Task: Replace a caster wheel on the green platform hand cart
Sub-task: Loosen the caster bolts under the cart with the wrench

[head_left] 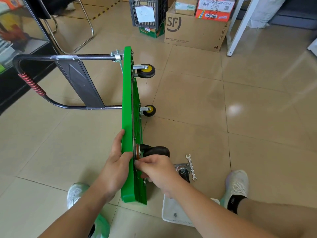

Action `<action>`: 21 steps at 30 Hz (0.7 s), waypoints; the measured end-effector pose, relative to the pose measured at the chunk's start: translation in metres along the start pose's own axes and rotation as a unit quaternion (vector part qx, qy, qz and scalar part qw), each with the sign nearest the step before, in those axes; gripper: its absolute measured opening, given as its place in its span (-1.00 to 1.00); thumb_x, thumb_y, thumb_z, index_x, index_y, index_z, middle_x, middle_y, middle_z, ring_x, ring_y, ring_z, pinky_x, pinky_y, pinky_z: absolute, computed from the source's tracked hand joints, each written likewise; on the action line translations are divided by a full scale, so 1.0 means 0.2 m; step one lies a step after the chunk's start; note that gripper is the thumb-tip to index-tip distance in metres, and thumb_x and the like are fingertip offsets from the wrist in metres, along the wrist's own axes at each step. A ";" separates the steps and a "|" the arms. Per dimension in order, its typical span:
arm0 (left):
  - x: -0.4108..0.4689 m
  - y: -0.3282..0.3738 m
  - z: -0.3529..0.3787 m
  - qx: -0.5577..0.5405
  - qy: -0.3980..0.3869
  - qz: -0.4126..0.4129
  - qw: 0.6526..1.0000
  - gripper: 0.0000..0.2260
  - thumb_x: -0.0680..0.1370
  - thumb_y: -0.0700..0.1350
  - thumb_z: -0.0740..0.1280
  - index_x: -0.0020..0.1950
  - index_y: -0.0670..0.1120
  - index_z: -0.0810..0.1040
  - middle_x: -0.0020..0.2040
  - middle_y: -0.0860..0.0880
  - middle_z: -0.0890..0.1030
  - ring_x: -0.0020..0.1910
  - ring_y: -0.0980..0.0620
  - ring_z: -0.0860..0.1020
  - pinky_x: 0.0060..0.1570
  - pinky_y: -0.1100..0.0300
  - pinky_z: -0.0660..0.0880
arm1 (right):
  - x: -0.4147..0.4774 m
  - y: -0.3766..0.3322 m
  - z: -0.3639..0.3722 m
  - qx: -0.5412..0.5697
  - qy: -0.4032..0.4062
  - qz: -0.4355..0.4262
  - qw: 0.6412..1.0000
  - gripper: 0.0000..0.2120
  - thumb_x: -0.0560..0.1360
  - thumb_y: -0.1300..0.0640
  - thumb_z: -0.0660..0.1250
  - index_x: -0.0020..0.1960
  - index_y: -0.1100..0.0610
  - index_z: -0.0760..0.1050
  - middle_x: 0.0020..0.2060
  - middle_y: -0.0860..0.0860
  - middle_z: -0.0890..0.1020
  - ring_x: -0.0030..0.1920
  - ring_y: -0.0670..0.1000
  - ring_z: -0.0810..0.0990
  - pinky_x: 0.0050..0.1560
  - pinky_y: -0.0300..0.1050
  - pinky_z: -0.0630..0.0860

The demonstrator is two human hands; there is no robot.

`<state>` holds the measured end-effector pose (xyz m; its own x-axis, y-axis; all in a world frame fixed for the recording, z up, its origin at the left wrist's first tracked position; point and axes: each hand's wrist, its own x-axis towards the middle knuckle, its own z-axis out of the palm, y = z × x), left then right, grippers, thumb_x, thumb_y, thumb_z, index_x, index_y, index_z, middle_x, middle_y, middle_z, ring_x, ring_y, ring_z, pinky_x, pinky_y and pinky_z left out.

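Note:
The green platform cart (pixel 127 93) stands on its side edge on the tiled floor, underside facing right, black handle (pixel 51 79) folded out to the left. My left hand (pixel 118 162) grips the cart's top edge near its near end. A black caster wheel (pixel 155 150) sits against the underside there. My right hand (pixel 156 170) pinches something small at that caster's mounting plate; the piece itself is hidden by my fingers. Two casters with yellow hubs (pixel 146 70) (pixel 149 110) are fixed farther along. Another caster (pixel 182 171) lies on the floor beside an open-end wrench (pixel 191 166).
A white tray (pixel 173 213) with a small fastener lies under my right forearm. My shoes (pixel 237 186) (pixel 75 193) flank the cart. Cardboard boxes (pixel 195 31) and a black crate (pixel 148 12) stand behind; a chair frame (pixel 73 31) and a dark cabinet are at left.

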<state>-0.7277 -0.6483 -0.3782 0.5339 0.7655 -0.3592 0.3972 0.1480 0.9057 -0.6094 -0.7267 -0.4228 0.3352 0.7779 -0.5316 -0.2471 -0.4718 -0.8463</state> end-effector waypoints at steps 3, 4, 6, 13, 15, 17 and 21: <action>-0.01 -0.01 0.00 0.001 0.002 0.000 1.000 -0.41 0.68 -0.21 0.08 0.53 0.39 0.10 0.30 0.20 0.50 0.14 0.06 0.60 0.20 -0.03 0.56 | -0.01 0.01 0.01 -0.017 0.025 -0.002 1.000 -0.76 0.56 -0.05 0.41 -0.22 0.05 0.65 -0.36 -0.10 0.64 -0.39 -0.12 0.57 -0.35 -0.29 0.42; -0.01 -0.01 0.00 0.001 0.005 -0.001 1.000 -0.41 0.68 -0.21 0.08 0.53 0.39 0.10 0.31 0.20 0.51 0.15 0.06 0.60 0.21 -0.04 0.56 | 0.00 0.02 0.02 -0.019 0.029 -0.007 0.999 -0.78 0.56 -0.02 0.41 -0.21 0.05 0.65 -0.36 -0.09 0.64 -0.39 -0.12 0.57 -0.33 -0.29 0.42; -0.01 -0.01 0.00 0.002 0.009 0.003 1.000 -0.41 0.67 -0.20 0.09 0.53 0.40 0.11 0.36 0.18 0.49 0.21 0.06 0.58 0.27 -0.08 0.53 | 0.00 0.01 0.03 0.005 0.027 -0.006 1.000 -0.90 0.54 0.08 0.44 -0.11 0.07 0.68 -0.30 -0.04 0.68 -0.35 -0.11 0.57 -0.30 -0.28 0.45; -0.03 -0.01 0.01 -0.006 0.005 0.004 1.000 -0.41 0.68 -0.22 0.07 0.55 0.37 0.10 0.27 0.22 0.52 0.15 0.06 0.60 0.23 -0.08 0.55 | 0.02 0.03 0.06 0.029 0.028 0.026 0.999 -0.80 0.54 -0.03 0.43 -0.18 0.05 0.69 -0.27 0.00 0.69 -0.27 -0.03 0.58 -0.02 0.06 0.60; -0.03 -0.01 0.01 -0.008 0.007 0.009 1.000 -0.41 0.68 -0.23 0.07 0.56 0.35 0.10 0.29 0.22 0.51 0.17 0.08 0.59 0.24 -0.04 0.54 | 0.02 0.03 0.06 0.071 0.017 0.041 0.997 -0.90 0.52 0.06 0.46 -0.04 0.08 0.70 -0.17 0.05 0.69 -0.21 -0.03 0.57 -0.02 0.03 0.60; -0.03 -0.01 0.01 -0.008 0.008 0.011 1.000 -0.42 0.69 -0.22 0.07 0.56 0.34 0.11 0.27 0.22 0.52 0.17 0.10 0.59 0.24 0.02 0.53 | 0.02 0.02 0.06 0.106 0.015 0.073 0.992 -0.81 0.49 0.03 0.48 0.01 0.12 0.68 -0.17 0.04 0.65 -0.21 -0.01 0.53 -0.19 -0.10 0.52; -0.03 -0.01 0.01 -0.005 0.011 0.012 1.000 -0.42 0.69 -0.22 0.07 0.54 0.36 0.11 0.28 0.20 0.52 0.16 0.09 0.58 0.23 0.05 0.53 | 0.03 0.03 0.06 0.084 0.030 0.094 0.992 -0.75 0.52 -0.08 0.45 -0.12 0.12 0.65 -0.28 0.00 0.60 -0.29 -0.04 0.50 -0.27 -0.19 0.45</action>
<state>-0.7302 -0.6558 -0.3788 0.5261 0.7829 -0.3322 0.3771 0.1354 0.9162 -0.6204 -0.7208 -0.4312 0.3203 0.6541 -0.6852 -0.4568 -0.5270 -0.7167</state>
